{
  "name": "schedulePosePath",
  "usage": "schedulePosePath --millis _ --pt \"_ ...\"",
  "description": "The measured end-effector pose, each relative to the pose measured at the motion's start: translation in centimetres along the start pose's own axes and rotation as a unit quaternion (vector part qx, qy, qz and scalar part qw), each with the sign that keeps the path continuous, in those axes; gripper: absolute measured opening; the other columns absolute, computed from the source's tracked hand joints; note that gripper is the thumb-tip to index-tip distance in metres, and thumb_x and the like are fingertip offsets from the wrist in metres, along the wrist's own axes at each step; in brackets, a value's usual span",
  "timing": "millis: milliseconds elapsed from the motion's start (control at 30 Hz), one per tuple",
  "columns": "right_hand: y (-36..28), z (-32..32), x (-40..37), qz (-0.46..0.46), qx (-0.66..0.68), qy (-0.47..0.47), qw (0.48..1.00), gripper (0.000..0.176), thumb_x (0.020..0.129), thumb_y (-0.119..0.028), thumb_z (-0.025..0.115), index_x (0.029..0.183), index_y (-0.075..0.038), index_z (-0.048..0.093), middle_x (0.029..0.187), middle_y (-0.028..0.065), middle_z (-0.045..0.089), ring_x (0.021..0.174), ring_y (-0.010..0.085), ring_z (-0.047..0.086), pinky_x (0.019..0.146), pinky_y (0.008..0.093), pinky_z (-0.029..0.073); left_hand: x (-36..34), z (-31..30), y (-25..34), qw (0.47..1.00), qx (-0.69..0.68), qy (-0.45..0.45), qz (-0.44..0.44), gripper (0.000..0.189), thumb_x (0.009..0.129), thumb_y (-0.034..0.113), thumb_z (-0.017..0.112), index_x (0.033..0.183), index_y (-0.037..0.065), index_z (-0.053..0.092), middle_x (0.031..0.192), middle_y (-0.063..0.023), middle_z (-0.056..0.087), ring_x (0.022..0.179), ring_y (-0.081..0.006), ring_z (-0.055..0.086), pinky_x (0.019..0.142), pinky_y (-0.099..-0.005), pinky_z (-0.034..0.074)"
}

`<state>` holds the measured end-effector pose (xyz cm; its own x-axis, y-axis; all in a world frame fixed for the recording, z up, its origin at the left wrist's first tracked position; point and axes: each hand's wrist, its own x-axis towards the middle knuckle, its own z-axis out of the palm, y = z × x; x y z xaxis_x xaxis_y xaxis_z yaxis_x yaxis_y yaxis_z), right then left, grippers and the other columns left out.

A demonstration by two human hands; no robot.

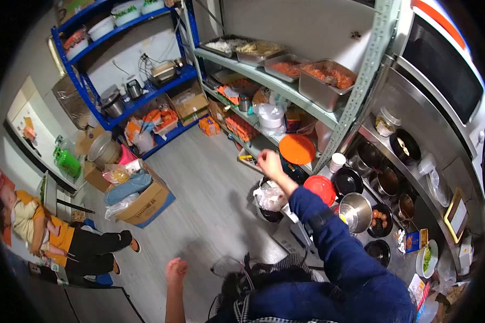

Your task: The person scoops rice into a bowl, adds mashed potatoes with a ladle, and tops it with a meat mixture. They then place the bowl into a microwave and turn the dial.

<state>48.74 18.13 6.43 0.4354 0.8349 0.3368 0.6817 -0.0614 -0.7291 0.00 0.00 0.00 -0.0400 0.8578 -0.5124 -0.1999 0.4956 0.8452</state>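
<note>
My right hand is stretched forward at the end of a dark blue sleeve, its fingers curled in. Whatever it may hold is hidden. Below it stands a black bin with a pale plastic liner. Beside the hand is an orange round lid, and nearer the wrist a red round lid. Low over the grey floor, my left hand hangs with its fingers loosely curled. I see nothing in it, and it touches nothing.
Steel trays of food fill the grey shelving ahead. At right, a counter holds a metal pot and black bowls. An open cardboard box sits on the floor. At left, a person in orange holds a small child.
</note>
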Motion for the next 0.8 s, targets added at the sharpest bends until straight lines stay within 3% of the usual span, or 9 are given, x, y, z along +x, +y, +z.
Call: schedulePosePath --millis 67,100,200,367,500,667,767,800 --pt "0.2 -0.8 0.2 0.060 0.001 0.014 0.998 0.016 0.071 -0.013 0.056 0.077 -0.001 0.065 0.073 0.0194 0.062 0.073 0.0305 0.063 0.071 0.0376 0.048 -1.1 -2.0 1.5 0.997 -0.008 0.077 -0.009 0.020 0.084 0.019 0.055 0.099 0.007 0.054 0.085 -0.0085 0.060 0.063 -0.0215 0.057 0.055 -0.0309 0.046" --pt "2.2 3.1 11.1 0.055 -0.057 0.024 0.997 0.015 0.071 -0.012 0.056 0.078 -0.002 0.065 0.075 0.0193 0.063 0.074 0.0313 0.062 0.072 0.0380 0.048 10.0 0.5 3.6 0.997 -0.028 0.075 -0.025 0.020 0.084 0.019 0.054 0.099 0.007 0.053 0.084 -0.0085 0.060 0.063 -0.0211 0.057 0.054 -0.0301 0.045" --pt "4.3 6.1 19.1 0.091 -0.105 0.052 0.989 0.016 0.071 -0.012 0.058 0.081 -0.002 0.065 0.080 0.0198 0.063 0.078 0.0325 0.062 0.074 0.0389 0.048 18.7 -4.7 5.5 0.992 -0.004 0.115 -0.047 0.019 0.084 0.018 0.052 0.099 0.006 0.053 0.082 -0.0084 0.060 0.063 -0.0204 0.058 0.052 -0.0279 0.045" --pt "9.4 9.1 29.2 0.125 -0.164 0.109 0.972 0.018 0.071 -0.008 0.056 0.084 -0.001 0.065 0.082 0.0213 0.062 0.082 0.0344 0.061 0.077 0.0395 0.048 32.4 -4.6 13.0 0.981 0.020 0.172 -0.093 0.018 0.083 0.017 0.053 0.097 0.006 0.053 0.079 -0.0084 0.059 0.063 -0.0200 0.059 0.048 -0.0255 0.044" --pt "12.9 10.0 34.4 0.135 -0.207 0.131 0.960 0.021 0.069 -0.005 0.052 0.086 0.000 0.064 0.081 0.0222 0.061 0.081 0.0357 0.060 0.076 0.0415 0.048 43.3 0.2 19.5 0.988 0.089 0.079 -0.103 0.017 0.081 0.020 0.056 0.092 0.006 0.054 0.074 -0.0085 0.059 0.062 -0.0176 0.059 0.046 -0.0249 0.043" --pt "17.7 11.9 39.3 0.158 -0.249 0.077 0.953 0.024 0.067 -0.003 0.052 0.087 -0.002 0.064 0.081 0.0226 0.061 0.081 0.0357 0.060 0.077 0.0415 0.047 53.7 8.8 27.1 0.986 0.117 -0.069 -0.097 0.019 0.080 0.023 0.059 0.081 0.004 0.056 0.069 -0.0089 0.060 0.062 -0.0160 0.059 0.045 -0.0249 0.043" --pt "23.4 14.6 41.8 0.167 -0.238 0.070 0.954 0.019 0.073 -0.005 0.048 0.086 -0.003 0.061 0.081 0.0245 0.060 0.083 0.0388 0.058 0.076 0.0460 0.046 57.6 15.8 31.6 0.973 0.207 -0.021 -0.097 0.023 0.081 0.025 0.059 0.083 0.002 0.057 0.072 -0.0102 0.060 0.063 -0.0172 0.059 0.049 -0.0261 0.045" --pt "24.7 15.3 42.7 0.163 -0.252 0.062 0.952 0.021 0.075 -0.007 0.045 0.089 -0.004 0.062 0.083 0.0246 0.060 0.083 0.0387 0.058 0.077 0.0461 0.046 60.9 15.8 31.1 0.978 0.180 -0.059 -0.093 0.031 0.080 0.028 0.061 0.092 -0.001 0.059 0.075 -0.0133 0.060 0.065 -0.0191 0.060 0.055 -0.0281 0.048"
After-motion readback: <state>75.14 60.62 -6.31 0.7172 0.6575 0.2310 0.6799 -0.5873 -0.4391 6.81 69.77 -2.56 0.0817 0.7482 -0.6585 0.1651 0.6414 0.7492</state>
